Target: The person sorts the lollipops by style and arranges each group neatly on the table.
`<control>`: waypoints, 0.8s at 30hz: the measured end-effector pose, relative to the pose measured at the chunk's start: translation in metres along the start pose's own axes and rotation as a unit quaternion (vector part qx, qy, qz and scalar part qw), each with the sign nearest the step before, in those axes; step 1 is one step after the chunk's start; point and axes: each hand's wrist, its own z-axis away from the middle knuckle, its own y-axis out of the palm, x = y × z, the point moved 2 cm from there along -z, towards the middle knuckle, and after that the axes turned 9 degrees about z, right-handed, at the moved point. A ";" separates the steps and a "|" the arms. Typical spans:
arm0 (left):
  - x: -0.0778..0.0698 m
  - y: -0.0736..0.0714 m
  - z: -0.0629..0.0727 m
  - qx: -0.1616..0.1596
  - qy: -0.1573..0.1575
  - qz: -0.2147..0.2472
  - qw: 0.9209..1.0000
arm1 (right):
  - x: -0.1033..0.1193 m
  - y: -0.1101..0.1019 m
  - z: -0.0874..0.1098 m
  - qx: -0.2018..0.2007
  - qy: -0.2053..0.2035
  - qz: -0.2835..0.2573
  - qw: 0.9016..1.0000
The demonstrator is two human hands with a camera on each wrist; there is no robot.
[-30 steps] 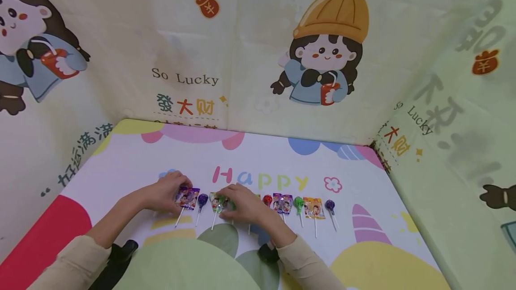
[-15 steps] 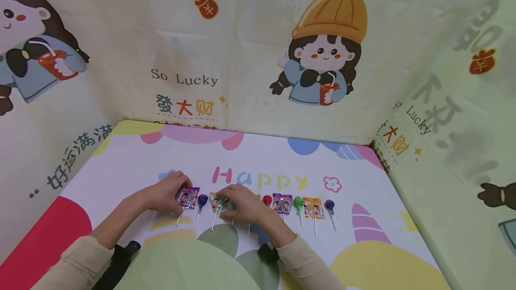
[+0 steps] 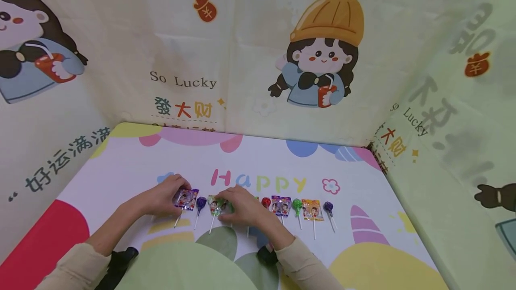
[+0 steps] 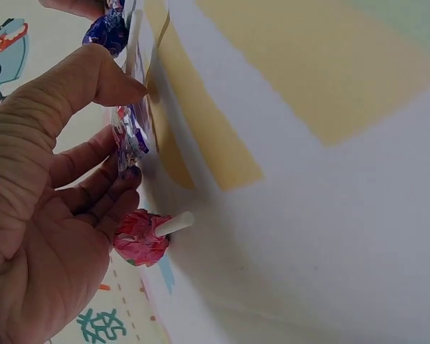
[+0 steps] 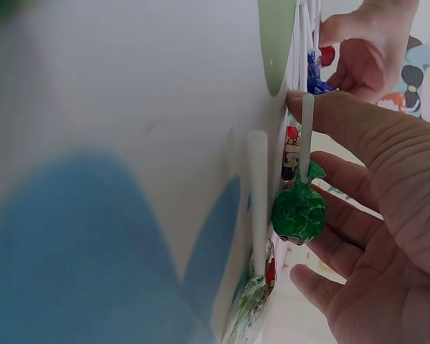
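Observation:
My left hand [image 3: 163, 196] is at the left end of a row of lollipops, with thumb and fingers on either side of a purple flat-wrapped lollipop [image 3: 187, 199]. In the left wrist view a pink-red round lollipop [image 4: 142, 238] lies beside its fingers. A dark purple round lollipop [image 3: 201, 203] stands between the two hands. My right hand [image 3: 243, 209] holds a green flat-wrapped lollipop [image 3: 217, 206] by its edges. Under that palm, in the right wrist view, is a green round lollipop [image 5: 299, 211], mostly hidden from the head view. Another clear-green wrapped lollipop [image 5: 251, 304] lies nearby.
To the right the row continues with a red round lollipop [image 3: 266, 202], a purple flat one [image 3: 281, 206], a green round one [image 3: 297, 206], an orange flat one [image 3: 312, 209] and a dark purple one [image 3: 328, 208]. Printed cloth walls [image 3: 250, 35] enclose the patterned table [image 3: 282, 164].
The head view has shifted slightly. Both hands and the lollipops keep their places relative to one another.

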 end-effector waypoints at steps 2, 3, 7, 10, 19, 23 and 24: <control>0.001 0.000 0.001 -0.001 0.004 0.003 1.000 | 0.001 0.000 0.000 0.000 0.001 0.006 1.000; 0.001 0.000 0.001 0.000 0.008 0.003 1.000 | 0.001 0.000 0.000 0.000 0.001 0.009 1.000; 0.002 0.000 0.002 -0.002 0.016 0.006 1.000 | 0.002 -0.001 0.000 -0.002 0.003 0.014 1.000; 0.003 0.000 0.002 -0.006 0.020 0.004 1.000 | 0.003 -0.001 0.000 -0.004 0.002 0.013 1.000; 0.002 -0.004 0.000 -0.017 0.015 0.009 1.000 | 0.004 -0.001 0.000 -0.007 0.001 0.021 1.000; -0.001 -0.010 -0.004 -0.020 0.005 0.008 1.000 | 0.005 -0.003 0.000 -0.008 0.002 0.020 1.000; -0.001 -0.011 -0.006 -0.021 0.005 0.006 1.000 | 0.005 -0.002 0.000 -0.008 0.002 0.021 1.000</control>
